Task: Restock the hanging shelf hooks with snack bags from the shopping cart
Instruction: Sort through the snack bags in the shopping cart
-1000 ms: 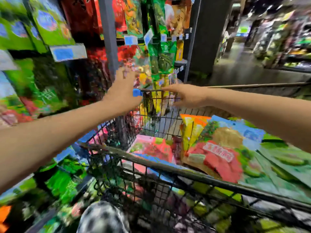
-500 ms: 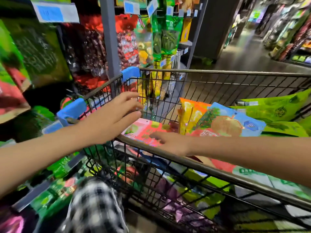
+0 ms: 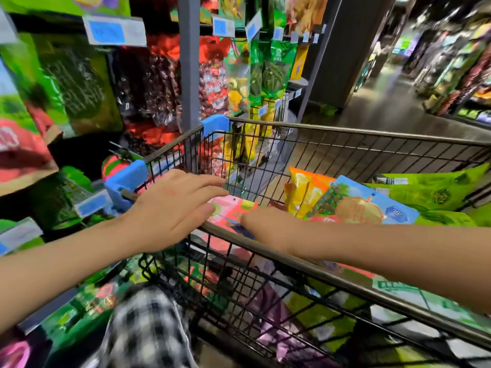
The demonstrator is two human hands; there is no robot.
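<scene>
A black wire shopping cart (image 3: pixel 345 282) stands against the snack shelf, filled with snack bags. A pink bag (image 3: pixel 231 208) lies in its near left corner, beside an orange bag (image 3: pixel 303 192), a blue fruit-print bag (image 3: pixel 372 205) and green bags (image 3: pixel 430 189). My left hand (image 3: pixel 172 208) hovers over the cart's left corner with straight fingers, holding nothing. My right hand (image 3: pixel 268 229) reaches over the near rim and its fingertips touch the pink bag. Hanging bags (image 3: pixel 273 73) fill the shelf hooks beyond the cart.
A grey shelf upright (image 3: pixel 189 75) rises just behind the cart's far left corner. Red and green bags hang on the left shelf section (image 3: pixel 79 83). The shiny aisle floor (image 3: pixel 385 107) runs away at right. Checkered clothing (image 3: pixel 148 328) shows at the bottom.
Both hands came down from the shelf hooks to the cart. My right hand has reached over the rim onto the pink bag, and my left hand has settled above the cart's corner.
</scene>
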